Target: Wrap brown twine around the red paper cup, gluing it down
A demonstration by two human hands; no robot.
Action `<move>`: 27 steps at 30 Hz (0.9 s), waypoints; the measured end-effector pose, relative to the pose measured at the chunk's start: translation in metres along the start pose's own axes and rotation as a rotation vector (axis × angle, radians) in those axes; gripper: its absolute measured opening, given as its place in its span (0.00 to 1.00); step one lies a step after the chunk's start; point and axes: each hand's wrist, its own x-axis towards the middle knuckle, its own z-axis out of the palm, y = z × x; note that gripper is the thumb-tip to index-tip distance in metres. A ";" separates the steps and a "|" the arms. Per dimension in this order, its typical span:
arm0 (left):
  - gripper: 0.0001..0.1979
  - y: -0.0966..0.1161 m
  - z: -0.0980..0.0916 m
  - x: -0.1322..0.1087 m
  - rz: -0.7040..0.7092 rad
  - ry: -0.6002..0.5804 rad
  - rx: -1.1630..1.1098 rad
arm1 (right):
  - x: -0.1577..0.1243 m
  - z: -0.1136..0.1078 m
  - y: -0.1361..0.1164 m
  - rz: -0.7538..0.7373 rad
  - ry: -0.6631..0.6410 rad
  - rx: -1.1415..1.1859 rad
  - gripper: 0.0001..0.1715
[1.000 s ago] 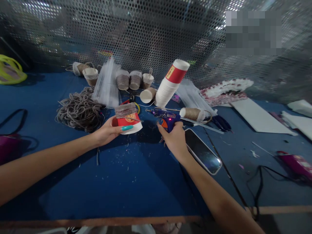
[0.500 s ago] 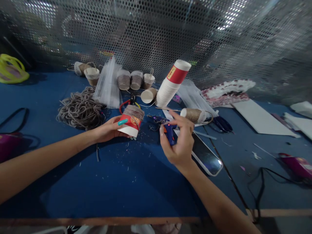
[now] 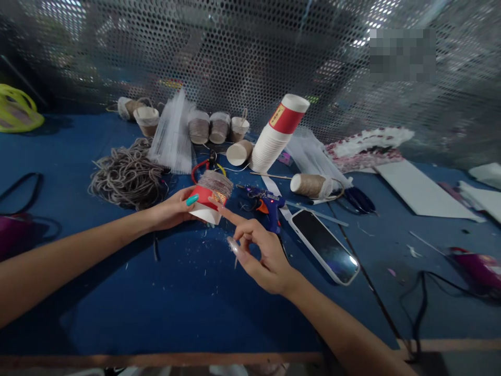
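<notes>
A red and white paper cup [image 3: 203, 197] lies tilted in my left hand [image 3: 176, 208], its fingers closed around the side. Grey cord is wound around the cup's upper part. My right hand [image 3: 264, 250] is just to the right, index finger stretched out to the cup's red side; whether it touches cannot be told. Its thumb stands apart and I make out nothing held in it. Behind this hand a blue glue gun [image 3: 274, 201] with an orange trigger and a small red light rests on the table. A loose heap of grey cord [image 3: 129, 175] sits left of the cup.
A leaning stack of paper cups [image 3: 274, 138] stands at the back, near several cord-wrapped cups [image 3: 199, 128] and white mesh [image 3: 172, 136]. A phone [image 3: 324, 245] lies on the right. The blue table [image 3: 156, 313] ends at a wooden front edge; a perforated metal screen rises behind.
My right hand has come away from the glue gun, moving left and nearer to me, with its index finger now at the cup. My left hand still holds the cup in nearly the same place.
</notes>
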 end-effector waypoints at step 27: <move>0.27 0.004 0.002 -0.001 -0.015 -0.078 -0.080 | -0.002 -0.002 0.004 -0.082 0.036 -0.018 0.07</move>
